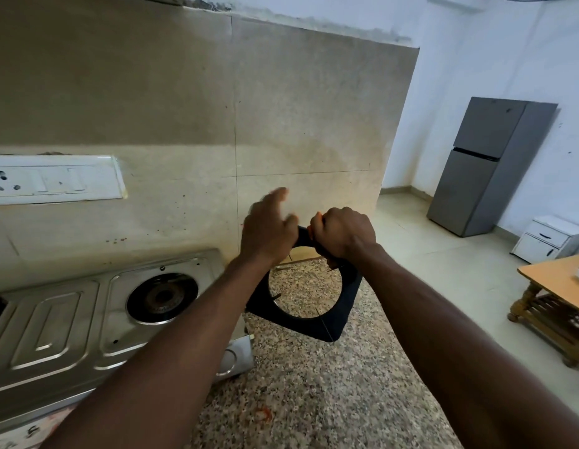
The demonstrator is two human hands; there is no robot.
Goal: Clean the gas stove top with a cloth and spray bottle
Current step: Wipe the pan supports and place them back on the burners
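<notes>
A steel gas stove (71, 325) sits on the counter at the lower left, its right burner (161, 298) bare. To its right I hold a black square pan support (346, 306) with a round opening, tilted above the counter. My right hand (343, 231) grips its top edge, and a small orange bit shows at the fingers. My left hand (268, 231) is blurred at the support's upper left corner, with its fingers stretched up and off the frame. No spray bottle is in view.
Speckled granite counter (314, 400) runs right of the stove. A tiled wall with a white switchboard (55, 179) stands behind. Beyond the counter edge are a grey fridge (489, 166), a small white cabinet (547, 238) and a wooden table (554, 286).
</notes>
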